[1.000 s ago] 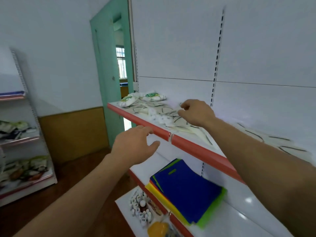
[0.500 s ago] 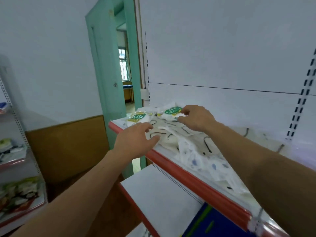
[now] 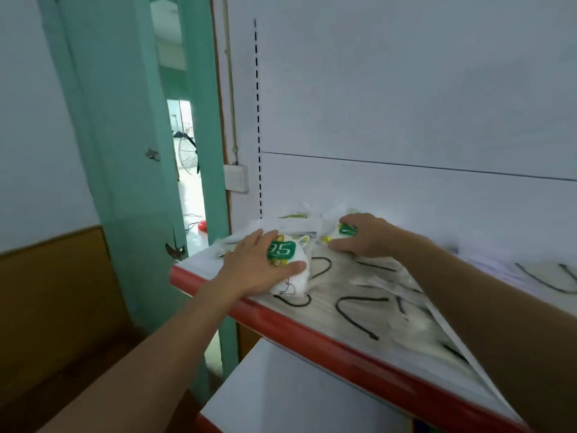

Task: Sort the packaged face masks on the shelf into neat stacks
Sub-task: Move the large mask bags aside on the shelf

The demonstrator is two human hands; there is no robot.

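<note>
Fingers (image 3: 260, 237) of left hand (image 3: 253, 267) now clasp mask pack (image 3: 293, 281); right hand (image 3: 367, 235) clasps second pack (image 3: 346, 229).

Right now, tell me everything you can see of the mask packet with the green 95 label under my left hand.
The mask packet is a puffy white pouch in clear, glossy plastic, with a green label reading 95 and yellow marks. It lies near the left end of the shelf, behind its red front edge, on flat packs with black ear loops. The left hand grips it, fingers over the top, thumb along its near side. The right hand holds a neighbouring packet.
</note>
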